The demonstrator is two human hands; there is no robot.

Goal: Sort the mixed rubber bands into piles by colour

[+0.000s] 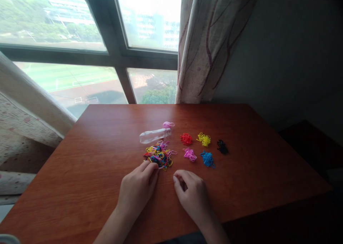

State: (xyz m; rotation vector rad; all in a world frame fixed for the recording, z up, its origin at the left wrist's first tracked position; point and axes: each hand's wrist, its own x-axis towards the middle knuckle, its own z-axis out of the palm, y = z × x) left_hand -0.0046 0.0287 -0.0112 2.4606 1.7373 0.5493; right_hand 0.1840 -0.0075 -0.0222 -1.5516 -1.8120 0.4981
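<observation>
Touching the mixed band pile (159, 156) at its 6 o'clock edge, the left hand (138, 190) lies slack; the right hand (191, 194) curls, grasp indeterminate. Single-colour heaps (190, 154) at 3 o'clock keep colours separate.

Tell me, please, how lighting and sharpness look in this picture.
Head view: the window is overexposed and hazy; daylight leaves a pale sheen on the table; the wall sits in deep shadow; the left hand, right hand and mixed bands look fairly sharp.
</observation>
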